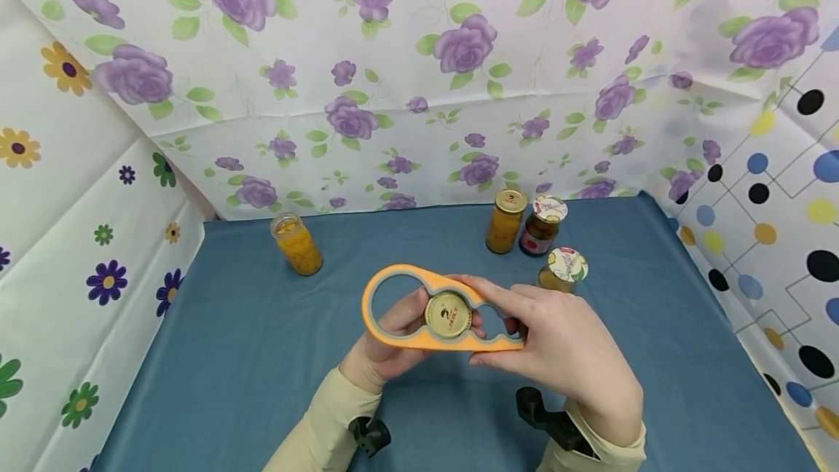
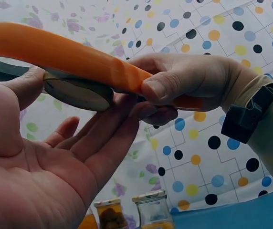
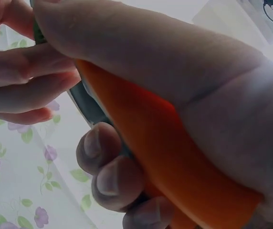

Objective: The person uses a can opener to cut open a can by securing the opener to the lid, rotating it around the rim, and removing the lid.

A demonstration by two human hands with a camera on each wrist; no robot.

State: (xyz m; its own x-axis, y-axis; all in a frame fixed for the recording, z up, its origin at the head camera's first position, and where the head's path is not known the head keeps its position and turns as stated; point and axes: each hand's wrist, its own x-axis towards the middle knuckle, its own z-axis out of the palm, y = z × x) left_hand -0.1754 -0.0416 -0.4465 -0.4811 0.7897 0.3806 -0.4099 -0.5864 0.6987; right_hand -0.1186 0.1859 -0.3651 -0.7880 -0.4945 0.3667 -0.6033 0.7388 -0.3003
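My right hand [image 1: 557,333] grips the handle end of an orange and grey jar opener [image 1: 419,341], its fingers curled round it in the right wrist view. A round gold jar lid [image 1: 448,315] sits inside the opener's frame, with no jar beneath it in the left wrist view. My left hand [image 1: 387,348] holds the lid between thumb and fingers from below, palm turned up. At the back left stands an uncovered glass jar [image 1: 298,245] of orange-yellow fruit pieces.
At the back right stand a gold-lidded jar [image 1: 505,228] of orange fruit, a dark jar [image 1: 539,234] with a patterned lid, and a nearer jar [image 1: 560,275] with a similar lid. Blue cloth [image 1: 229,355] covers the table; patterned curtains [image 1: 393,57] border it.
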